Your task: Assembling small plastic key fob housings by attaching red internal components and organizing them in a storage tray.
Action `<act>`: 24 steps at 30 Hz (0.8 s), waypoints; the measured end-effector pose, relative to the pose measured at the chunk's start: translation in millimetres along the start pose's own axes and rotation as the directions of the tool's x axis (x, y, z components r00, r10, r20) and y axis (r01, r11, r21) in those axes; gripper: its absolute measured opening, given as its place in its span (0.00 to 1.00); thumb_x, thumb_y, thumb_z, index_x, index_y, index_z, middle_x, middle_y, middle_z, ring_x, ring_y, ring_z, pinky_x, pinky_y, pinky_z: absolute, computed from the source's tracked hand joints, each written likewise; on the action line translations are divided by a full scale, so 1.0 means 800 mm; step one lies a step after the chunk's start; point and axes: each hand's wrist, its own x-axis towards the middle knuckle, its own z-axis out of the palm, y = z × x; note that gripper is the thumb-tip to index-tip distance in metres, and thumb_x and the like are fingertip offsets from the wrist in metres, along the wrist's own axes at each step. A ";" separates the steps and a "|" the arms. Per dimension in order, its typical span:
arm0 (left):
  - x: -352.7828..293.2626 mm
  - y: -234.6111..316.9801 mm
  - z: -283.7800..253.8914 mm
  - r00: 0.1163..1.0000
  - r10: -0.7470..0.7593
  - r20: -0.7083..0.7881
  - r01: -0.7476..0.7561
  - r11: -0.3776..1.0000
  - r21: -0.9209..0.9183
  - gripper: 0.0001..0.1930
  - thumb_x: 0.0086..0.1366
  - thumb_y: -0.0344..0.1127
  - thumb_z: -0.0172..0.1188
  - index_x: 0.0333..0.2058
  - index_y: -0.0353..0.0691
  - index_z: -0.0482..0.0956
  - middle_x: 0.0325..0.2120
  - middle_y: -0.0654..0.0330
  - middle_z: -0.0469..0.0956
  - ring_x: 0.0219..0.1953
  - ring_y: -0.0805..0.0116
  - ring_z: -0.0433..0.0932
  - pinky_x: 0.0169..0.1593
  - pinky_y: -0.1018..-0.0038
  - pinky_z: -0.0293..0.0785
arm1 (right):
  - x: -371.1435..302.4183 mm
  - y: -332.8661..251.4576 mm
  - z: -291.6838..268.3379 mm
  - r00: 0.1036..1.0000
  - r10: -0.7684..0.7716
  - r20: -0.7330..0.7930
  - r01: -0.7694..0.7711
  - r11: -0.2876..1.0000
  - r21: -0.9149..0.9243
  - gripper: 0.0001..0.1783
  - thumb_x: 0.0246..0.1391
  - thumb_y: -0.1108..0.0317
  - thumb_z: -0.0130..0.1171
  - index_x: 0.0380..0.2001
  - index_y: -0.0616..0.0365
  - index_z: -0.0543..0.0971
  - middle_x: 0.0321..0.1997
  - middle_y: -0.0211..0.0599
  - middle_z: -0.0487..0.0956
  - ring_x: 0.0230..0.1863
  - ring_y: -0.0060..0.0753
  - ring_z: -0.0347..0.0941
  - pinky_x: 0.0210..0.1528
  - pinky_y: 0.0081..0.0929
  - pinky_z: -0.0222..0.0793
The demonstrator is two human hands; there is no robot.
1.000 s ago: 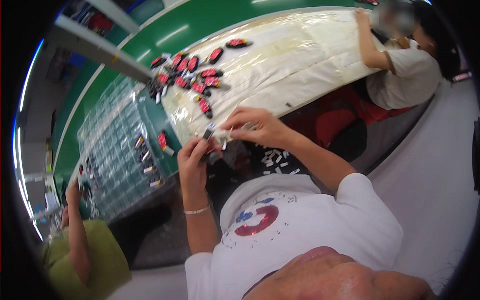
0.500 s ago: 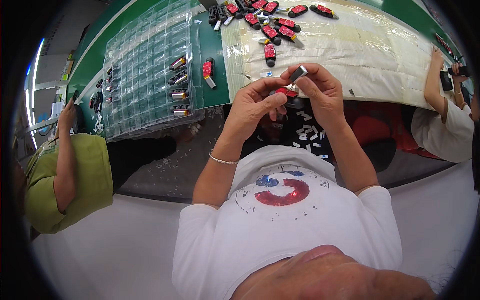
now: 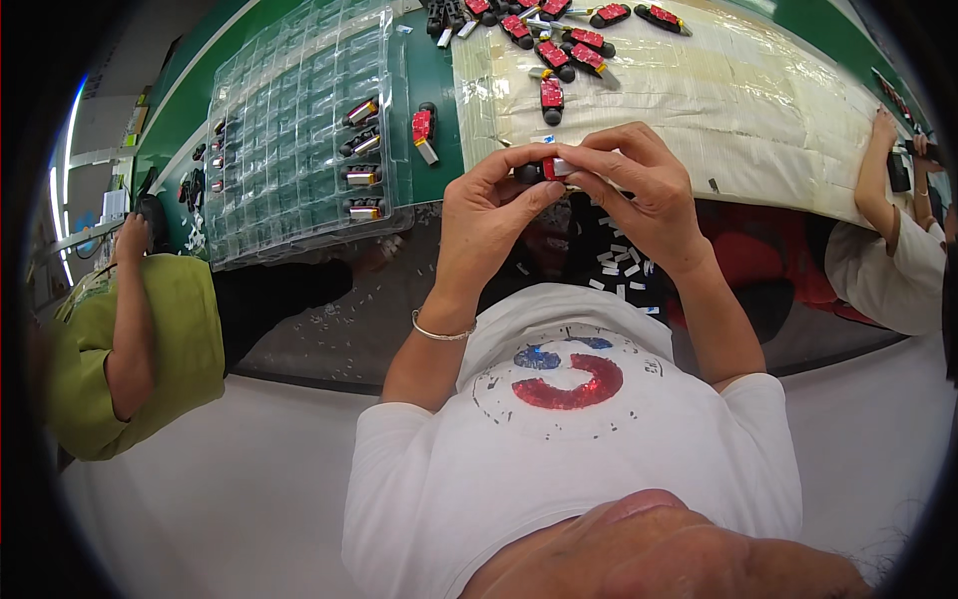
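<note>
Between my hands, over the near edge of the workbench, is a small black device with a red circuit board. My left hand pinches its black end with thumb and fingers. My right hand grips the other end, with fingertips on the silver battery that lies against the board. Part of the device is hidden by my fingers. Just beyond my hands, a similar red-and-black device lies on the white taped sheet.
Several similar devices are piled at the far side. A clear compartment tray at left holds some; another device lies beside it. White scraps lie below my hands. A person in green works at left, another person's arm at right.
The battery, earlier held up and apart in my right hand, is now down against the red board. Both hands have drawn together, and the device has turned level and moved slightly left.
</note>
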 end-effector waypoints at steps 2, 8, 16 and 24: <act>-0.004 0.006 0.006 0.999 0.029 -0.037 -0.026 0.998 0.062 0.17 0.59 0.23 0.65 0.48 0.33 0.78 0.40 0.62 0.81 0.38 0.81 0.78 0.42 0.85 0.75 | 0.000 0.000 0.000 1.000 -0.018 0.014 0.019 0.999 -0.048 0.16 0.46 0.72 0.67 0.41 0.50 0.84 0.33 0.31 0.79 0.37 0.33 0.75 0.37 0.26 0.72; -0.007 0.013 0.017 0.996 0.066 -0.066 -0.058 0.991 0.121 0.17 0.58 0.20 0.64 0.48 0.29 0.77 0.39 0.59 0.80 0.39 0.77 0.79 0.44 0.83 0.77 | -0.003 0.001 0.001 0.999 -0.051 -0.001 0.051 0.994 -0.099 0.16 0.45 0.72 0.67 0.41 0.49 0.84 0.32 0.29 0.79 0.35 0.32 0.74 0.35 0.26 0.72; -0.010 0.006 0.014 0.993 0.111 -0.040 -0.102 0.976 0.190 0.16 0.60 0.21 0.63 0.48 0.30 0.77 0.41 0.59 0.80 0.41 0.77 0.79 0.45 0.82 0.77 | -0.006 -0.007 0.003 0.999 0.045 0.011 -0.043 0.991 -0.131 0.13 0.45 0.69 0.67 0.38 0.48 0.85 0.30 0.27 0.79 0.34 0.31 0.73 0.34 0.27 0.70; -0.006 -0.008 0.009 0.987 0.151 -0.064 -0.145 0.986 0.082 0.14 0.60 0.23 0.63 0.45 0.31 0.79 0.46 0.55 0.79 0.44 0.73 0.79 0.47 0.79 0.77 | -0.013 0.004 0.013 0.996 0.085 -0.007 -0.085 0.995 0.051 0.15 0.48 0.67 0.67 0.42 0.49 0.84 0.42 0.33 0.79 0.42 0.32 0.74 0.45 0.26 0.70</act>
